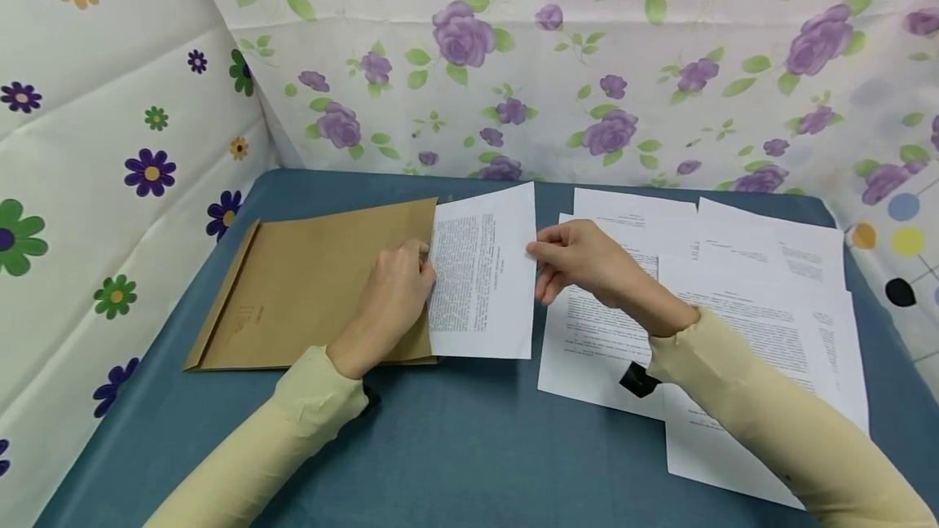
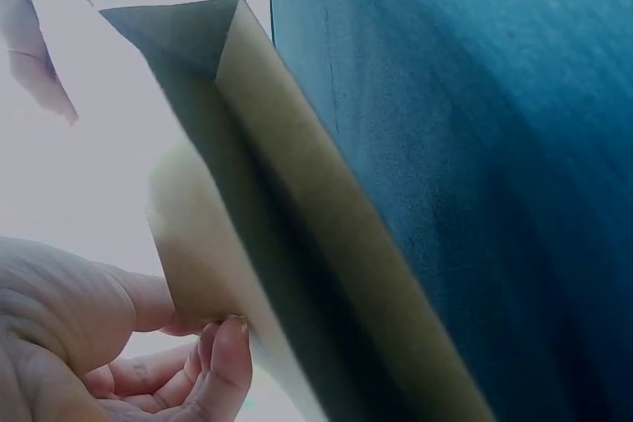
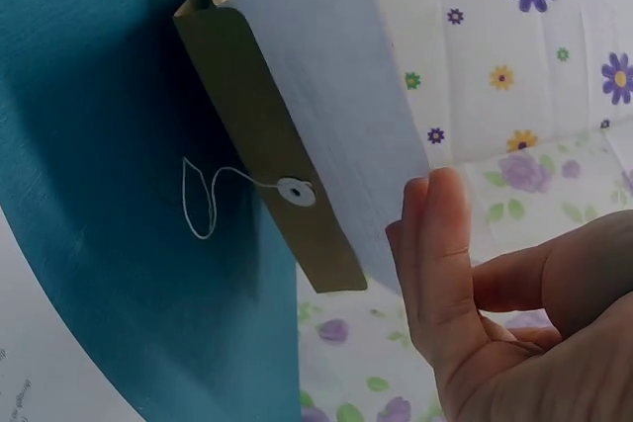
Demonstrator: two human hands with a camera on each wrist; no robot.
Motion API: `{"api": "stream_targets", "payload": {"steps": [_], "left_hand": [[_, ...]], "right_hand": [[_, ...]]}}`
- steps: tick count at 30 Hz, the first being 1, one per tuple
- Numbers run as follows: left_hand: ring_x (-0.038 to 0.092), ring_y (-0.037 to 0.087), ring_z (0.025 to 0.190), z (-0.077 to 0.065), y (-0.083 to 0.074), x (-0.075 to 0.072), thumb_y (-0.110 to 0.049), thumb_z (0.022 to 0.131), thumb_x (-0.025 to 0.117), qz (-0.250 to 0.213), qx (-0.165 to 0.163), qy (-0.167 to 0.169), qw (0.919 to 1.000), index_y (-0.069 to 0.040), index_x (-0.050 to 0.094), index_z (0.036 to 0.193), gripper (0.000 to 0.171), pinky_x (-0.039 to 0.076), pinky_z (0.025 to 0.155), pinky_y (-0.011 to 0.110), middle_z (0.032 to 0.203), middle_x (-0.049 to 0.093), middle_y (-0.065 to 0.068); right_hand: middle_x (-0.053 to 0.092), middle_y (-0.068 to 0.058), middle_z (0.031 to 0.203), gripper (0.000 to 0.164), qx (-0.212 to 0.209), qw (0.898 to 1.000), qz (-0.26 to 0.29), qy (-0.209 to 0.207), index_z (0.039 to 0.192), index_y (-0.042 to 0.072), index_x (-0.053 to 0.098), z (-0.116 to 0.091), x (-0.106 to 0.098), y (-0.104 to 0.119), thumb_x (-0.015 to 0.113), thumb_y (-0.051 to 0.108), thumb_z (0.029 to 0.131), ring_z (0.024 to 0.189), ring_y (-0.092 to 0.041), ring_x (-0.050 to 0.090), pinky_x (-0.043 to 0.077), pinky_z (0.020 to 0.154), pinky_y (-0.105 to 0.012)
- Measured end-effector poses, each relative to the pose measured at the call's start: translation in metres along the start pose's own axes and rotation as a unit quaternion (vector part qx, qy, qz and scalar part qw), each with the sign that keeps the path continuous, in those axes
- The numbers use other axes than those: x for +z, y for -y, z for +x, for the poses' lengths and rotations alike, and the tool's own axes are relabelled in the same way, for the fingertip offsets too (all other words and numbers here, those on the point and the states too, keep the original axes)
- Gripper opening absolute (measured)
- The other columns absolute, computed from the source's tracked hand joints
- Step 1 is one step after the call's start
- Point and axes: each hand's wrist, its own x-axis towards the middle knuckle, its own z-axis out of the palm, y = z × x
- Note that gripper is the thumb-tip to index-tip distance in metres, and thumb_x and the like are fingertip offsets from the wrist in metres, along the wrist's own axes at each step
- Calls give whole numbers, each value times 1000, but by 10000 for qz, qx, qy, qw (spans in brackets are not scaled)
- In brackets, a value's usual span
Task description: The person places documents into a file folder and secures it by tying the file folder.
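- Over the cameras, I found the printed paper (image 1: pixel 480 283) partly inside the brown envelope (image 1: pixel 323 283), its outer part projecting from the gaping mouth.
- The left hand (image 1: pixel 392 292) pinched the envelope's front edge at that mouth; the right hand (image 1: pixel 583 263) had its fingers straight, set against the paper's outer edge.
- I judged the paper light, thin and liable to buckle or crease, best taken flat at mid-edge.
- I judged the envelope stiffer, best steadied by its mouth.
- The worktop (image 1: pixel 469 455) was blue; loose pages (image 1: pixel 734 300) overlapped on its right.
- Flowered hangings (image 1: pixel 462 35) enclosed the back and left.
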Motion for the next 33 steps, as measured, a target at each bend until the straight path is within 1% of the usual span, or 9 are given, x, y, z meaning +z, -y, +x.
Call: {"api": "stream_targets", "payload": {"steps": [2, 5, 8, 13, 19, 22, 26, 30, 33], "left_hand": [[64, 25, 72, 0, 0, 0, 4, 94, 63, -13, 29, -41, 10000, 12, 69, 113, 21, 54, 59, 33, 95, 68, 21], [64, 25, 71, 0, 0, -1, 4, 94, 63, -11, 60, -65, 10000, 12, 70, 112, 21, 54, 59, 33, 95, 68, 22], [64, 25, 71, -1, 1, 0, 4, 94, 63, -3, 53, -66, 10000, 12, 70, 113, 21, 54, 59, 33, 96, 68, 21], [64, 26, 72, -1, 0, 0, 5, 94, 63, 51, 47, -98, 9999, 12, 70, 113, 21, 55, 60, 34, 96, 68, 22], [64, 26, 71, -2, 0, -2, 7, 92, 64, 129, 143, -154, 9997, 13, 70, 111, 21, 55, 60, 34, 98, 69, 25], [64, 25, 68, -2, 1, -3, 7, 92, 63, 92, 133, -163, 9997, 14, 69, 112, 22, 54, 57, 33, 101, 69, 26], [65, 26, 72, -2, -1, -6, 7, 92, 62, 131, 123, -127, 9998, 13, 70, 111, 21, 55, 60, 34, 100, 69, 24], [66, 27, 78, -2, -5, -5, 8, 92, 63, 236, 168, 22, 9996, 12, 69, 107, 17, 58, 64, 36, 98, 68, 23], [67, 28, 76, -3, -9, -3, 8, 92, 63, 250, 236, 83, 9994, 12, 69, 104, 15, 58, 64, 36, 96, 68, 23]], "right_hand": [[67, -18, 68, 24, -45, 10000, -49, -20, 89, -8, 58, 2, 3, 0, 56, 8, 106, 57, -26, 69, 61, 64, -42], [66, -18, 67, 25, -106, 9998, -169, -89, 84, -6, 57, 8, 10, -1, 58, 8, 105, 57, -30, 69, 61, 64, -42], [66, -19, 67, 25, -114, 9995, -189, -211, 83, -6, 59, 12, 17, -2, 59, 8, 104, 56, -33, 69, 61, 62, -41], [65, -19, 66, 22, -100, 9997, 34, -231, 88, -7, 61, 20, 29, -3, 59, 8, 104, 52, -25, 67, 60, 59, -39], [65, -19, 65, 27, -112, 9997, 218, -95, 80, -4, 53, 30, 43, -4, 59, 7, 104, 52, -23, 67, 61, 61, -43], [65, -19, 66, 27, -72, 9998, 123, -111, 80, -4, 55, 29, 43, -1, 60, 8, 104, 52, -24, 68, 61, 60, -43], [65, -19, 67, 27, 61, 9997, -51, -219, 80, -4, 57, 23, 36, 3, 61, 8, 103, 52, -25, 67, 60, 58, -38], [66, -17, 67, 25, 233, 9997, 11, -58, 82, -4, 58, 25, 32, 1, 61, 9, 103, 53, -23, 68, 60, 59, -37], [66, -17, 68, 23, 316, 9993, 190, 79, 85, -5, 60, 31, 33, -4, 60, 9, 104, 54, -22, 68, 60, 60, -36]]}}
